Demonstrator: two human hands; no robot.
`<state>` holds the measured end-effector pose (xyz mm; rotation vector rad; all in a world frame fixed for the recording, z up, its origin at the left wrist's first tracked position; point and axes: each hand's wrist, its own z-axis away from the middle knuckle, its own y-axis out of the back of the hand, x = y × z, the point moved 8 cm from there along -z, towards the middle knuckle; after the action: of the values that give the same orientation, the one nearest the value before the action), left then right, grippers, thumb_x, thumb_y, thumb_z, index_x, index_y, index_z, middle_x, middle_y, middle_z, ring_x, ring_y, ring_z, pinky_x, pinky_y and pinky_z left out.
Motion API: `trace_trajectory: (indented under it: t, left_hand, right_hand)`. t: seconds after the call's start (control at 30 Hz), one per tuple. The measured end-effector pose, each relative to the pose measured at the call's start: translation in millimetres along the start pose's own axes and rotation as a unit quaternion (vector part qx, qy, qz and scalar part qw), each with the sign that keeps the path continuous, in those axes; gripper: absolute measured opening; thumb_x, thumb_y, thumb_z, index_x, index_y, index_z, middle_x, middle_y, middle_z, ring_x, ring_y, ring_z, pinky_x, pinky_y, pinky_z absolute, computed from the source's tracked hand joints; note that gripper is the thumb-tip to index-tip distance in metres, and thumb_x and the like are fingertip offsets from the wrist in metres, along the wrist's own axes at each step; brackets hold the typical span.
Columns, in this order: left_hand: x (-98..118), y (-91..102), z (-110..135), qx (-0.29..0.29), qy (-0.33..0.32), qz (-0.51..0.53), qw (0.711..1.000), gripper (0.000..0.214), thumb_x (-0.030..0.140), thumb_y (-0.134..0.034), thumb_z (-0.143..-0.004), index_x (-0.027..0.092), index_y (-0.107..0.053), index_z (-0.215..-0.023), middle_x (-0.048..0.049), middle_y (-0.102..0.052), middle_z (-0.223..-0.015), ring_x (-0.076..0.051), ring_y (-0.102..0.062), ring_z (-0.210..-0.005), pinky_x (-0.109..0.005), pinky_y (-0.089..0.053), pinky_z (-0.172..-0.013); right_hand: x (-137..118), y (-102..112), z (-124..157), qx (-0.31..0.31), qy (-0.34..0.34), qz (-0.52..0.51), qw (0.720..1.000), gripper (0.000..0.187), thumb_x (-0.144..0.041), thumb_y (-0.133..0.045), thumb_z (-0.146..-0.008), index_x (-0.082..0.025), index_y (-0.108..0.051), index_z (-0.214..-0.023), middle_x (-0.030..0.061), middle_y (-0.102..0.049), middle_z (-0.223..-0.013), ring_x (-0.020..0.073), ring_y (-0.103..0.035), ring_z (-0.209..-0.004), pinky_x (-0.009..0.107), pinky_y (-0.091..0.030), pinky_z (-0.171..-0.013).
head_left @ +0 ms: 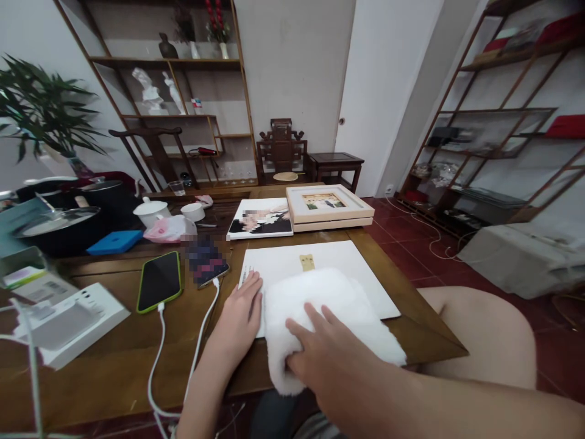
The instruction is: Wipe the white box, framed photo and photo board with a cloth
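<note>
Cloth, held by spread right fingers, partly hides board under flat left fingers.

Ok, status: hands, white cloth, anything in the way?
Left hand on left edge of white panel. Right hand on fluffy white cloth, partly covering panel. No obstruction seen; phone cable nearby, left.

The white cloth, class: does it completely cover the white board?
No, the white board shows plainly beyond the white cloth along its far and right sides.
</note>
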<state>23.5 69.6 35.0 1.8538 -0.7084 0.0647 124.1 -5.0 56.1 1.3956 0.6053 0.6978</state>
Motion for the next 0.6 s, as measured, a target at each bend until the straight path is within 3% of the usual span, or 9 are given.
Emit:
trace_trajectory:
  t: [0.13, 0.27, 0.4, 0.5, 0.6]
  left_hand:
    - [-1, -1.0, -1, -0.005, 0.011, 0.002, 1.000, 0.041, 0.023, -0.033, -0.086, 0.008, -0.061, -0.112, -0.0196, -0.057, -0.126, -0.029, -0.047, -0.124, -0.048, -0.039, -0.102]
    - [-3, -0.5, 0, -0.004, 0.018, 0.008, 1.000, 0.042, 0.024, -0.033, -0.086, 0.007, -0.061, -0.113, -0.0195, -0.056, -0.128, -0.028, -0.045, -0.125, -0.047, -0.037, -0.104]
    - [-4, 0.9, 1, 0.001, 0.026, 0.011, 1.000, 0.041, 0.024, -0.034, -0.087, 0.008, -0.061, -0.113, -0.0187, -0.055, -0.129, -0.027, -0.046, -0.125, -0.046, -0.036, -0.105]
    - [-3, 1.3, 1, 0.001, 0.027, 0.011, 1.000, 0.040, 0.024, -0.034, -0.087, 0.010, -0.060, -0.115, -0.0171, -0.056, -0.129, -0.026, -0.046, -0.125, -0.046, -0.037, -0.104]
    - [-1, 0.9, 1, -0.004, 0.014, 0.013, 1.000, 0.040, 0.021, -0.035, -0.086, 0.011, -0.059, -0.117, -0.0165, -0.055, -0.130, -0.026, -0.045, -0.126, -0.046, -0.038, -0.103]
  right_hand:
    - [9, 6, -5, 0.014, -0.013, -0.025, 1.000, 0.024, -0.012, -0.058, -0.071, -0.017, -0.065, -0.094, 0.0141, -0.060, -0.115, 0.0375, -0.049, -0.112, 0.051, -0.042, -0.088]
    - [48, 19, -47, 0.028, -0.070, 0.003, 0.997, 0.028, -0.004, -0.049, -0.075, -0.015, -0.063, -0.097, 0.0126, -0.065, -0.098, 0.0307, -0.058, -0.096, 0.043, -0.047, -0.077]
    - [74, 26, -85, 0.046, -0.095, 0.021, 0.994, 0.031, -0.002, -0.043, -0.078, -0.012, -0.062, -0.100, 0.0153, -0.065, -0.097, 0.0307, -0.060, -0.092, 0.042, -0.047, -0.074]
    - [72, 28, -88, 0.042, -0.077, 0.025, 0.996, 0.030, -0.002, -0.044, -0.079, -0.011, -0.063, -0.101, 0.0152, -0.065, -0.097, 0.0301, -0.061, -0.091, 0.043, -0.048, -0.074]
    - [47, 24, -64, 0.026, -0.044, 0.029, 0.998, 0.028, -0.004, -0.047, -0.079, -0.012, -0.065, -0.098, 0.0149, -0.065, -0.100, 0.0330, -0.059, -0.098, 0.047, -0.046, -0.080]
